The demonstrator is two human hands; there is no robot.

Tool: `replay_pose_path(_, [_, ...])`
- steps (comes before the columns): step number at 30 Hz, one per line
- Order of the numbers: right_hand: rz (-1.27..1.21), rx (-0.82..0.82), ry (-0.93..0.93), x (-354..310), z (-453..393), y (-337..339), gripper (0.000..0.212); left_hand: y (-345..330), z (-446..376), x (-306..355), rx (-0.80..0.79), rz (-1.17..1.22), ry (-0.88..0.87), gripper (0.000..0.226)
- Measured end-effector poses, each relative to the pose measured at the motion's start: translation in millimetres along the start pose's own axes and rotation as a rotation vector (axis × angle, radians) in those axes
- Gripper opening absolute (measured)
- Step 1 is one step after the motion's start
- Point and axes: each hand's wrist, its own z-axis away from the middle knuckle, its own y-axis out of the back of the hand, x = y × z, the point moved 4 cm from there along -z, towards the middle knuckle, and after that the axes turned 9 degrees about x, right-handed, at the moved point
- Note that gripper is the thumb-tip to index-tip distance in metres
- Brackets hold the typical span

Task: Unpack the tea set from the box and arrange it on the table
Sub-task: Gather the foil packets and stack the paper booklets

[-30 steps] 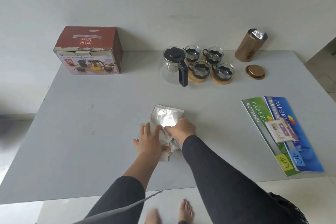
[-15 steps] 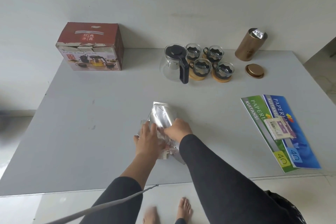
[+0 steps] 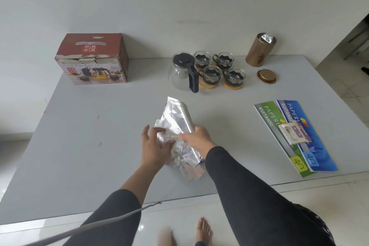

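- Grey surface (image 3: 79, 146) against a plain white wall, tiled floor below.
- Nearest: both hands on a silver foil pouch (image 3: 177, 122) lying flat. The left hand (image 3: 153, 146) is spread loosely over its crumpled near end, while the right hand (image 3: 197, 138) is the closed grip on the pouch's right edge.
- The pouch's long axis runs away from the grip, up and slightly left.
- Farther on: glass teapot (image 3: 183, 72) and four cups (image 3: 219, 68) already set out, well beyond both hands, the right hand nearer.
- Far left: the box (image 3: 93, 60), apart from everything.
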Motion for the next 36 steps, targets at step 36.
replay_pose_path(36, [-0.346, 0.555, -0.239, 289.8, 190.2, 428.6, 0.028, -329.9, 294.2, 232.1, -0.812, 0.039, -0.213, 0.030])
